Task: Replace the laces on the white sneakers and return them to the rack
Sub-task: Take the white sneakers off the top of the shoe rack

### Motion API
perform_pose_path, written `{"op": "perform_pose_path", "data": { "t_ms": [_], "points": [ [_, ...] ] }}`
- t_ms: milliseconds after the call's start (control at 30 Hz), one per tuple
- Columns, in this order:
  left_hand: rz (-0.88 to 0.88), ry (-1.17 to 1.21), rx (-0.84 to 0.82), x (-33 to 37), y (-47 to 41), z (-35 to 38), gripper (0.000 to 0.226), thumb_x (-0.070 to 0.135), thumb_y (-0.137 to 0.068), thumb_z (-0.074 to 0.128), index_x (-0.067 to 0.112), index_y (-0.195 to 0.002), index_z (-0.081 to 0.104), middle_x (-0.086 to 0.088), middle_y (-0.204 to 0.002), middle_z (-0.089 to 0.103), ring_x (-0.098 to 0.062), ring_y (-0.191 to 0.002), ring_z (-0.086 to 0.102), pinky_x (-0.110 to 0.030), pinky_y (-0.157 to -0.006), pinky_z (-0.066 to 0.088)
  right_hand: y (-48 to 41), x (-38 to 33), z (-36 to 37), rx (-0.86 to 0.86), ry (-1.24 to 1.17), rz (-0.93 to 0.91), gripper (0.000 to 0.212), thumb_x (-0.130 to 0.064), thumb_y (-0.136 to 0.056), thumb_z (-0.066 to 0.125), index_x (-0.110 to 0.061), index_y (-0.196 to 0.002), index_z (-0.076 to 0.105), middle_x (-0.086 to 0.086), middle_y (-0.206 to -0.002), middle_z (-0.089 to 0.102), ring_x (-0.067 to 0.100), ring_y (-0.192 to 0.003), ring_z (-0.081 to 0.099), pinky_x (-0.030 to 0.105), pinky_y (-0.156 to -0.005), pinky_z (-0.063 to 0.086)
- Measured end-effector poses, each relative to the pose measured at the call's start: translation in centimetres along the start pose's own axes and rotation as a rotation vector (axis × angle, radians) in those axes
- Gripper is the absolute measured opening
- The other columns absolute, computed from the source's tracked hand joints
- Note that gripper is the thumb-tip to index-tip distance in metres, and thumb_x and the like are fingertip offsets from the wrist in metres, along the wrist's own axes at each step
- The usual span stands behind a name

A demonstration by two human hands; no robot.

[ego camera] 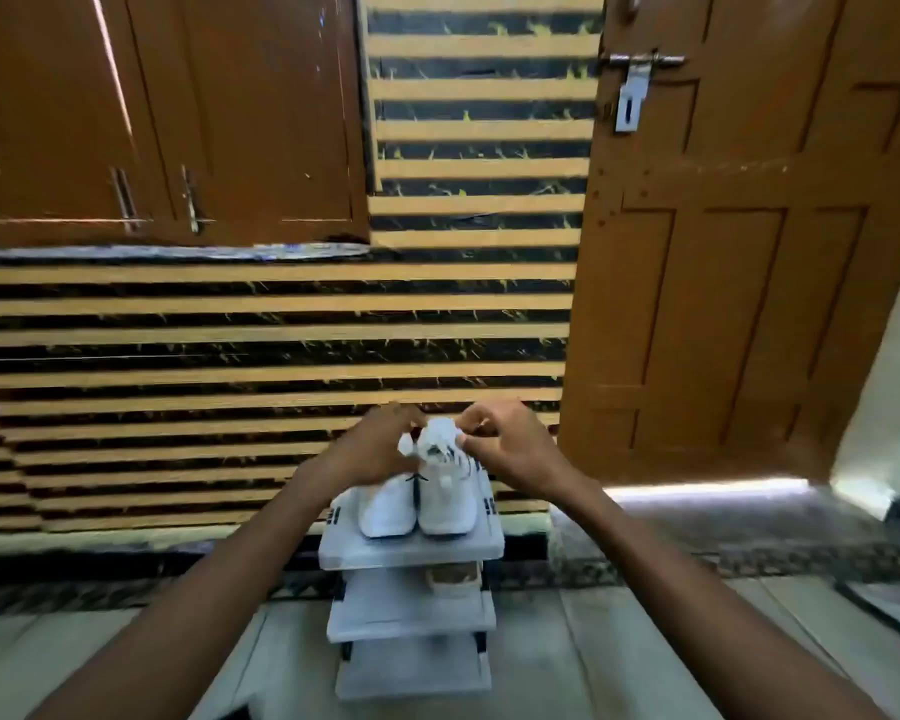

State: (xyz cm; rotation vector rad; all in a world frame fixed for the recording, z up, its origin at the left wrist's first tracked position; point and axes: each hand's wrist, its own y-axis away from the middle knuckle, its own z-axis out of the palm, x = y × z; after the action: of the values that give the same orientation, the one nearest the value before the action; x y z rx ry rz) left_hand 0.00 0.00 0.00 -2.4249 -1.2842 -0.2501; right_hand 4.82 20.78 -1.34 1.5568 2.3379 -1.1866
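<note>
On top of the rack (411, 552) the white sneakers (418, 504) sit side by side, toes toward the person. The left hand (370, 449) and right hand (510, 445) each grip one's far heel end.

Both bare forearms reached forward and converged. The left hand (372, 452) curled its fingers around the collar of the left white sneaker (388, 506), while the right hand (513, 444) pinched the top of the right white sneaker (448, 504).

We saw a black-and-tan striped wall (281, 330) mid-frame, brown cabinet doors (178, 111) upper left, a wooden door (749, 252) at right.
</note>
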Motion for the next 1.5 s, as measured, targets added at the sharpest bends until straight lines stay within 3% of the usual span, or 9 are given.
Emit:
{"op": "perform_pose_path", "data": {
  "t_ms": [100, 167, 333, 600, 733, 833, 1000, 1200, 1500],
  "points": [
    [-0.123, -0.401, -0.278, -0.8, 0.4, 2.4, 0.091, 0.039, -0.081, 0.074, 0.02, -0.152, 0.02, -0.008, -0.152, 0.029, -0.028, -0.136, 0.033, -0.04, -0.102, 0.039, 0.1, 0.2, 1.3, -0.182, 0.135, 0.143, 0.046, -0.039, -0.086, 0.071, -0.02, -0.125, 0.057, -0.001, -0.124, 0.058, 0.017, -0.111, 0.056, 0.038, -0.089, 0.052],
    [-0.17, -0.426, -0.337, -1.3, 0.7, 4.0, 0.086, 0.038, -0.085, 0.07, 0.017, -0.151, 0.019, -0.01, -0.153, 0.027, -0.029, -0.137, 0.032, -0.042, -0.103, 0.037, 0.2, 0.5, 2.6, -0.284, 0.19, 0.192, 0.06, -0.039, -0.085, 0.073, -0.019, -0.136, 0.048, 0.0, -0.138, 0.051, 0.02, -0.12, 0.053, 0.041, -0.094, 0.05],
    [-0.152, -0.208, -0.134, -3.3, 0.2, 6.4, 0.06, 0.026, -0.09, 0.065, 0.013, -0.141, 0.037, -0.009, -0.142, 0.044, -0.024, -0.13, 0.042, -0.034, -0.101, 0.037, -0.1, 1.9, 6.4, -0.478, 0.347, 0.22, 0.082, -0.038, -0.084, 0.073, -0.02, -0.15, 0.03, 0.003, -0.154, 0.037, 0.027, -0.133, 0.044, 0.046, -0.104, 0.042],
    [-0.059, -0.539, 0.071, -4.0, 1.0, 7.7, 0.047, 0.024, -0.084, 0.065, 0.019, -0.128, 0.05, -0.002, -0.125, 0.061, -0.023, -0.114, 0.057, -0.034, -0.091, 0.04, 0.8, 1.6, 8.3, -0.14, 0.438, 0.181, 0.036, -0.019, -0.083, 0.068, -0.015, -0.117, 0.056, 0.012, -0.112, 0.066, 0.035, -0.103, 0.062, 0.037, -0.076, 0.045],
    [0.025, -0.492, 0.189, -2.3, 3.6, 5.7, 0.039, 0.016, -0.08, 0.064, 0.017, -0.119, 0.058, -0.002, -0.115, 0.066, -0.025, -0.103, 0.06, -0.032, -0.082, 0.039, 3.2, -0.7, 6.4, -0.064, 0.424, 0.088, 0.033, -0.021, -0.082, 0.07, -0.015, -0.112, 0.059, 0.006, -0.101, 0.069, 0.031, -0.092, 0.063, 0.033, -0.067, 0.036],
    [0.107, -0.467, 0.285, -0.4, 7.1, 4.4, 0.039, 0.019, -0.074, 0.071, 0.017, -0.112, 0.06, -0.001, -0.108, 0.068, -0.024, -0.097, 0.062, -0.033, -0.079, 0.042, 5.9, -2.3, 4.7, -0.036, 0.402, 0.005, 0.028, -0.024, -0.078, 0.073, -0.018, -0.103, 0.06, 0.001, -0.091, 0.069, 0.028, -0.083, 0.062, 0.034, -0.065, 0.044],
    [0.225, -0.409, 0.356, 2.3, 13.8, 5.4, 0.052, 0.011, -0.048, 0.087, 0.015, -0.095, 0.064, 0.001, -0.089, 0.069, -0.024, -0.08, 0.062, -0.029, -0.063, 0.032, 12.5, -3.3, 4.2, 0.065, 0.412, -0.093, 0.027, -0.026, -0.071, 0.078, -0.02, -0.091, 0.062, -0.004, -0.079, 0.068, 0.027, -0.069, 0.061, 0.033, -0.052, 0.043],
    [0.254, -0.275, 0.34, 3.8, 20.7, 10.1, 0.051, 0.003, -0.051, 0.083, 0.012, -0.097, 0.061, -0.002, -0.094, 0.067, -0.028, -0.083, 0.057, -0.03, -0.065, 0.029, 20.9, -4.0, 6.0, 0.052, 0.43, -0.203, 0.032, -0.022, -0.068, 0.08, -0.017, -0.095, 0.065, -0.002, -0.077, 0.069, 0.027, -0.062, 0.065, 0.028, -0.046, 0.043],
    [0.261, -0.199, 0.159, 4.2, 29.0, 15.8, 0.055, 0.002, -0.041, 0.084, 0.016, -0.088, 0.057, 0.0, -0.083, 0.063, -0.023, -0.068, 0.052, -0.025, -0.054, 0.028, 31.5, -4.2, 9.6, -0.08, 0.339, -0.17, 0.034, -0.036, -0.078, 0.05, -0.017, -0.1, 0.067, -0.003, -0.08, 0.068, 0.029, -0.062, 0.065, 0.034, -0.044, 0.047]
  ]
}}
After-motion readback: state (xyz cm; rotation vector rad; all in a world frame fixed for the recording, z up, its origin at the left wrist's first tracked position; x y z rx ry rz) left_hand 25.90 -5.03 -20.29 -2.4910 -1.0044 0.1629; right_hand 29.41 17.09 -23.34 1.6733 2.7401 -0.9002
